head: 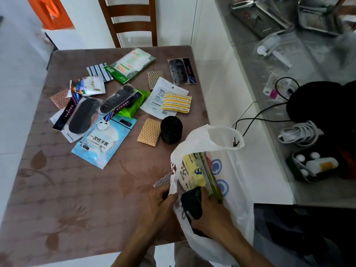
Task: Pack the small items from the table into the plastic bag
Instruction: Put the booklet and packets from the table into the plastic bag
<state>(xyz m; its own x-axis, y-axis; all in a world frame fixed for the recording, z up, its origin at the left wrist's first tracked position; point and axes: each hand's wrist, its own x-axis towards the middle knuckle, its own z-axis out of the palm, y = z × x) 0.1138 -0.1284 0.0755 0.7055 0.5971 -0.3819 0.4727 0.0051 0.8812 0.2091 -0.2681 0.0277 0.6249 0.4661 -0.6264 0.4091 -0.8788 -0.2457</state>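
A white plastic bag point(237, 182) hangs at the table's near right corner, mouth open. My left hand point(156, 205) grips the bag's left rim. My right hand point(212, 214) is inside the bag, holding a black packet point(191, 205) beside a yellow packet point(192, 170). Still on the brown table point(77, 199) lie several small items: a blue glove packet point(104, 139), a black cylinder point(171, 130), a tan patterned pouch point(149, 132), black insole packs point(81, 114), a yellow striped packet point(176, 103) and a green-white packet point(131, 64).
A wooden chair point(131, 20) stands behind the table. To the right runs a grey counter point(269, 64) with metal trays, a black cable point(260, 116), a white coiled cord point(298, 133) and a black round object point(323, 106). An orange bag point(50, 12) hangs at the far left.
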